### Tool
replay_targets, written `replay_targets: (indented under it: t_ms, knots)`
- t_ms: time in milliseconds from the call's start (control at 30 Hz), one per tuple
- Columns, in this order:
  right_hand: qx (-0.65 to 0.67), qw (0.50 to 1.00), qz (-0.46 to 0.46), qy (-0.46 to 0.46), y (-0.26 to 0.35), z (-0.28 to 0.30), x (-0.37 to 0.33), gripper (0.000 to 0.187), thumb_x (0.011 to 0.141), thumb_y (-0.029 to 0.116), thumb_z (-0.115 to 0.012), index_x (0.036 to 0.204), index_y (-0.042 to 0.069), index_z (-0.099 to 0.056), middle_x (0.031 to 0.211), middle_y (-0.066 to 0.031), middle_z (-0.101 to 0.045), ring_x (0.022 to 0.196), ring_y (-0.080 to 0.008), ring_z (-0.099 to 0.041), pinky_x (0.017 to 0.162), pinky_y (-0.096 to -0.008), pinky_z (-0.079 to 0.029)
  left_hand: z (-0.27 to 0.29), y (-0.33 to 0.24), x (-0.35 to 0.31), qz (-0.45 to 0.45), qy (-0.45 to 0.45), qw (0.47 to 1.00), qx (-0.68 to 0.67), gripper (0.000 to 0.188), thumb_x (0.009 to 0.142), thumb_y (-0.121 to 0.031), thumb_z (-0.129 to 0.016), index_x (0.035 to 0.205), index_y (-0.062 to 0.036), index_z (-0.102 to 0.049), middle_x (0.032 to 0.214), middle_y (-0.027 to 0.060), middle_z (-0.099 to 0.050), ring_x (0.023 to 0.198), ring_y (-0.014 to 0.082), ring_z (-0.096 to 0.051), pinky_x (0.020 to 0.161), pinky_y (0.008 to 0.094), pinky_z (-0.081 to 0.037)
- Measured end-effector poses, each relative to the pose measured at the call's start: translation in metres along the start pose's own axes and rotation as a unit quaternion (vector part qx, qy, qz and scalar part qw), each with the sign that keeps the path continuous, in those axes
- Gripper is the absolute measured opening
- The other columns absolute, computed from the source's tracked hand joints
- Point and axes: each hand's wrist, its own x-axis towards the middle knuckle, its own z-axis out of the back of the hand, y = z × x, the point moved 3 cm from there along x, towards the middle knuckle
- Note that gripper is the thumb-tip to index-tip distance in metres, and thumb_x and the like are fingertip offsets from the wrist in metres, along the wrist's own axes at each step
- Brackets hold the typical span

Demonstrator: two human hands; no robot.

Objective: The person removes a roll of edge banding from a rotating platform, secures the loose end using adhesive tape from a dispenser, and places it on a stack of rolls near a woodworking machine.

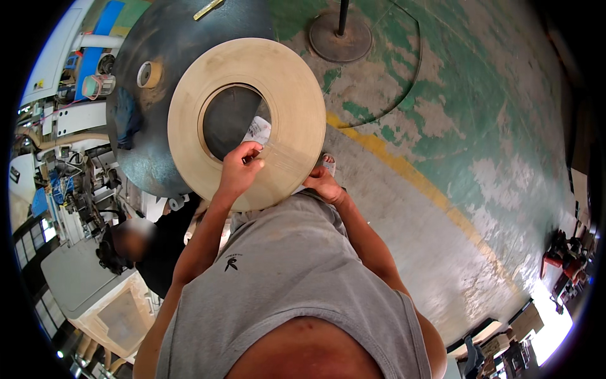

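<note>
A large beige roll of edge banding (pixel 297 88) stands in front of me, its round hole at the middle. Across its lower right face runs a clear strip of tape (pixel 289 159), from the hole toward the outer rim. At the hole's lower edge, my left hand (pixel 238 170) has its fingers curled and appears to pinch the strip's inner end. A white label (pixel 258 131) with print shows inside the hole, just above those fingers. My right hand (pixel 326 186) is closed at the roll's lower right rim; what its fingertips hold is hidden.
Beneath the roll is a dark round tabletop (pixel 151 170), with a tape roll (pixel 149 74) and dark blue gloves (pixel 128 120) on it. A person in black (pixel 167 252) is close at left. A pole on a round base (pixel 341 36) and a cable (pixel 413 82) lie beyond.
</note>
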Motion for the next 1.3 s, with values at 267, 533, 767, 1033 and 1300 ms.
replay_targets:
  t_ms: [267,533,767,1033,1300]
  knots:
    - [0.095,0.995,-0.004,-0.041,0.038,0.001,-0.032,0.011,0.086,0.009,-0.067,0.088,-0.001,-0.063,0.080,0.0023,-0.057,0.072,-0.0062,-0.053,0.068,-0.0236,-0.050,-0.012,-0.004,0.013,0.024,-0.013,0.999,-0.029,0.030,0.075,0.003,-0.067,0.104,-0.0015,-0.058,0.077,0.0026,-0.060,0.069,0.0079,-0.054,0.065,0.0247,-0.045]
    - [0.032,0.994,-0.009,-0.100,0.058,0.007,-0.044,0.021,0.089,0.012,-0.067,0.071,0.005,-0.059,0.069,0.0055,-0.051,0.065,-0.0042,-0.049,0.056,-0.0255,-0.049,-0.018,-0.021,0.028,0.042,-0.003,0.999,0.016,0.027,0.079,-0.004,-0.068,0.103,-0.0009,-0.056,0.081,0.0049,-0.065,0.068,0.0092,-0.056,0.063,0.0267,-0.045]
    - [-0.005,0.994,-0.028,-0.101,0.091,0.032,-0.044,0.014,0.090,0.013,-0.067,0.083,0.001,-0.067,0.072,0.0047,-0.056,0.066,-0.0049,-0.051,0.056,-0.0256,-0.048,-0.035,-0.034,0.045,0.047,0.052,0.993,0.095,0.030,0.081,-0.023,-0.061,0.102,-0.0014,-0.062,0.078,0.0220,-0.066,0.072,0.0376,-0.064,0.066,0.0448,-0.049]
    - [-0.081,0.991,-0.067,-0.083,0.133,0.043,-0.059,0.014,0.090,0.013,-0.068,0.094,-0.001,-0.068,0.073,0.0050,-0.057,0.066,-0.0029,-0.049,0.059,-0.0222,-0.039,-0.051,-0.050,0.054,0.071,0.009,0.997,0.042,0.030,0.084,-0.011,-0.065,0.111,-0.0008,-0.060,0.083,0.0187,-0.068,0.072,0.0256,-0.067,0.066,0.0358,-0.052]
    - [-0.159,0.982,-0.085,-0.055,0.147,0.054,-0.055,0.027,0.088,0.014,-0.068,0.067,0.002,-0.055,0.061,0.0062,-0.044,0.059,-0.0026,-0.039,0.053,-0.0245,-0.032,-0.065,-0.068,0.037,0.013,-0.105,0.994,0.032,0.043,0.079,-0.010,-0.069,0.118,-0.0084,-0.052,0.100,0.0190,-0.067,0.091,0.0393,-0.065,0.077,0.0426,-0.052]
